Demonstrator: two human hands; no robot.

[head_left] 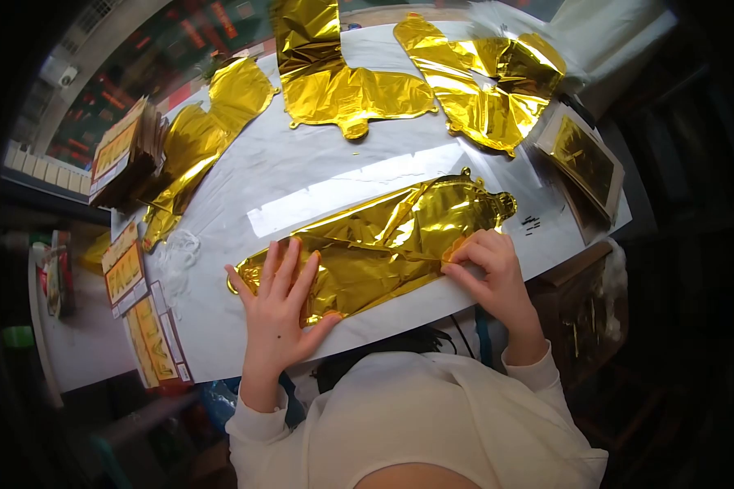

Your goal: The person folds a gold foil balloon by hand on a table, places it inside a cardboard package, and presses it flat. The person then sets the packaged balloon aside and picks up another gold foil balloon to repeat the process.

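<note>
A deflated gold foil balloon (375,236) lies crosswise on the white marbled table in front of me, partly folded over along its length. My left hand (279,306) rests flat on its left end with the fingers spread. At the balloon's near right edge, my right hand (491,273) pinches the foil between thumb and fingers. Small tabs stick out at the balloon's far right end. Dark little strips (532,225) lie on the table just right of it.
More flat gold foil balloons (355,94), (489,81), (208,138) lie along the far side. Stacked packages marked FALL (122,155) stand at left, with more packages (126,269) below. Clear crumpled string or film (177,251) sits nearby. An open cardboard box (583,163) is at right.
</note>
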